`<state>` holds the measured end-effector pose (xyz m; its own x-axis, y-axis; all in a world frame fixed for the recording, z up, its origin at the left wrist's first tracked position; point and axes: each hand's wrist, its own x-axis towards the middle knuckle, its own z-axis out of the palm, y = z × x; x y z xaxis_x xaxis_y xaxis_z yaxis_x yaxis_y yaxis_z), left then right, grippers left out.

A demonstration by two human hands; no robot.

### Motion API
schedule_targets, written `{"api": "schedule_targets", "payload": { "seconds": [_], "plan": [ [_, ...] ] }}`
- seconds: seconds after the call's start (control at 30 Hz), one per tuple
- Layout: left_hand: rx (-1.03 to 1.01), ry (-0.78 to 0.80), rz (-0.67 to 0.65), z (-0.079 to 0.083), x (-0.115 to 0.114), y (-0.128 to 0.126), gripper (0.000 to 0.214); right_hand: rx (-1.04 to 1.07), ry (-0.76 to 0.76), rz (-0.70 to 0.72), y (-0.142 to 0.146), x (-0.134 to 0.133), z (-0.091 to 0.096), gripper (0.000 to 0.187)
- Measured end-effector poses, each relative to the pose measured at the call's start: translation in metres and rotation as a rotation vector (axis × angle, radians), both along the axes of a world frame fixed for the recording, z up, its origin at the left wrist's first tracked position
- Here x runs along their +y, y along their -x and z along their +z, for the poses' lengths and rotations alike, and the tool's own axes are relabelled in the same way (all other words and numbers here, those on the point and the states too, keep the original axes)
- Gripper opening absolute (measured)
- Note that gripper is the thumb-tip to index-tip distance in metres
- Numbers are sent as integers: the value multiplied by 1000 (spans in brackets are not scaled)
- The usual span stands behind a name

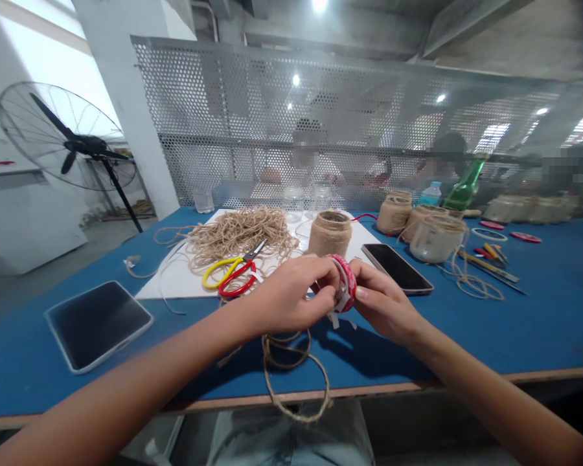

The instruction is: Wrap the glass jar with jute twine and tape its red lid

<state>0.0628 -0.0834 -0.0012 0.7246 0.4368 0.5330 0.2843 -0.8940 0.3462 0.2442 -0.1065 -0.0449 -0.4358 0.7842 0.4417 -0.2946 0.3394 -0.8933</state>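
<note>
My left hand [291, 291] and my right hand [383, 301] both pinch a red-and-white roll of tape [344, 283] above the blue table, with a white strip dangling from it. Just behind my left hand lies a pair of scissors [233, 275] with red and yellow handles, on a white board [175, 281] beside a heap of jute twine [238, 236]. A twine-wrapped jar [330, 233] stands beyond my hands. A black smartphone [396, 268] lies close to my right hand. A loose twine loop [291, 369] hangs over the table's near edge below my hands.
A dark tablet [97, 325] lies at the left. At the right stand a twine-wrapped jar [393, 213], a glass jar [437, 238] and a green bottle [464, 184], near rulers and pens [488, 265]. A perforated metal screen [320, 110] backs the table, with people beyond it.
</note>
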Motion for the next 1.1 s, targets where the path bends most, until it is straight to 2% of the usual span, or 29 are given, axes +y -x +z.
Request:
{"api": "schedule_targets", "payload": {
  "seconds": [0.37, 0.73, 1.1],
  "plan": [
    [-150, -99, 59, -9, -4, -2, 10, 117, 97, -74, 1, -3, 8, 11],
    [-175, -145, 96, -10, -8, -6, 6, 48, 13, -111, 1, 0, 3, 13],
    [-190, -14, 125, -10, -12, -11, 6, -30, -36, -118, 0, 0, 0, 11]
  ]
}}
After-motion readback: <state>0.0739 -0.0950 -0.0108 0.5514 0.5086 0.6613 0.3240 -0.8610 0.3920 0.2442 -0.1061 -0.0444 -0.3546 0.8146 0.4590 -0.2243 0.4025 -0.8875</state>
